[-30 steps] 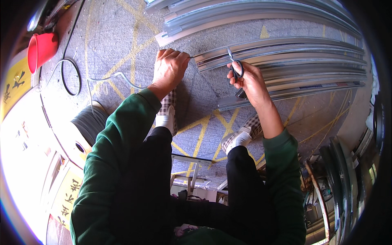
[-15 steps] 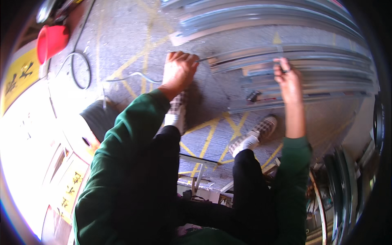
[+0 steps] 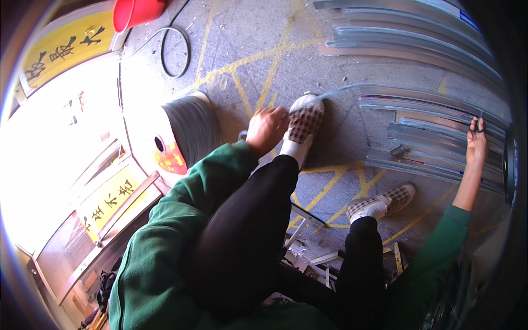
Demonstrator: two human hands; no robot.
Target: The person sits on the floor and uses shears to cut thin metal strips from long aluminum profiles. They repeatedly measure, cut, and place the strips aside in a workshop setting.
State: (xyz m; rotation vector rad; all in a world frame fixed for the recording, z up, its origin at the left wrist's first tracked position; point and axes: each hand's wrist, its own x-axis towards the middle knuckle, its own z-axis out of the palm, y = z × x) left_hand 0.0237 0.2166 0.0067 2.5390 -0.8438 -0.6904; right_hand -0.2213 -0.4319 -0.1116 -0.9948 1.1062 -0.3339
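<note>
My left hand (image 3: 268, 130) is closed on a thin grey strip (image 3: 336, 92), near my left shoe. From that hand the strip slants up to the right and runs along the top of a row of long metal profiles (image 3: 423, 137) on the floor. My right hand (image 3: 476, 146) is over the right-hand part of these profiles, its fingers curled round a small black thing with loops (image 3: 478, 130), perhaps scissors. Whether it also holds the strip I cannot tell. Left of my left hand lies a large spool (image 3: 192, 129) wound with dark grey strip.
A second stack of metal profiles (image 3: 412, 36) lies at the far right. A small dark object (image 3: 400, 150) sits on the nearer row. A red bucket (image 3: 137, 12) and a looped dark hose (image 3: 187, 55) are at the far left. A stool frame (image 3: 297, 225) stands between my legs.
My right hand has moved right along the profiles. My left hand is lower in the picture, near my shoe. The whole view has shifted, bringing the spool further in; the strip now stretches along the profiles.
</note>
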